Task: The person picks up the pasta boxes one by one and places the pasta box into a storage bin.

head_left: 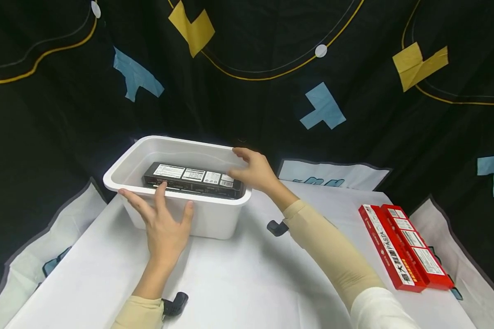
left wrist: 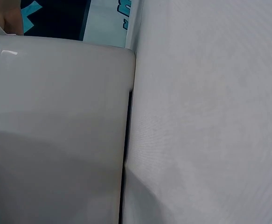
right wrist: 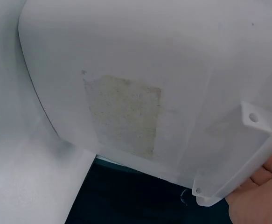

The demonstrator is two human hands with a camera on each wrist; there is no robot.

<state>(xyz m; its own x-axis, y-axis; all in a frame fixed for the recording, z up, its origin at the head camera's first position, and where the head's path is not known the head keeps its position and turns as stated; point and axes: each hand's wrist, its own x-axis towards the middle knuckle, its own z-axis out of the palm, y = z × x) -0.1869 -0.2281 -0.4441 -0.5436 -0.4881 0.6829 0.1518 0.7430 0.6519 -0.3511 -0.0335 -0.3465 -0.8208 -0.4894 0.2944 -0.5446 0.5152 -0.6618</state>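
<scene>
A white plastic bin (head_left: 181, 212) stands on the white table, with a long black box (head_left: 197, 178) lying inside, its white labels facing up. My left hand (head_left: 166, 228) is at the bin's front side, fingers spread and fairly straight; one fingertip reaches the front rim while the thumb lies over the outer wall. At the right end, my right hand (head_left: 257, 171) comes over the rim, fingers at the far corner and thumb near the black box's end. The right wrist view shows the bin's outer wall (right wrist: 196, 70) with part of that hand (right wrist: 261, 196) beside the rim.
Two red boxes (head_left: 393, 246) lie side by side at the table's right edge, one lettered PASTA. Behind the table hangs a black cloth (head_left: 247, 109) with yellow and blue patches. The bin's wall (left wrist: 56, 93) fills the left wrist view's left side.
</scene>
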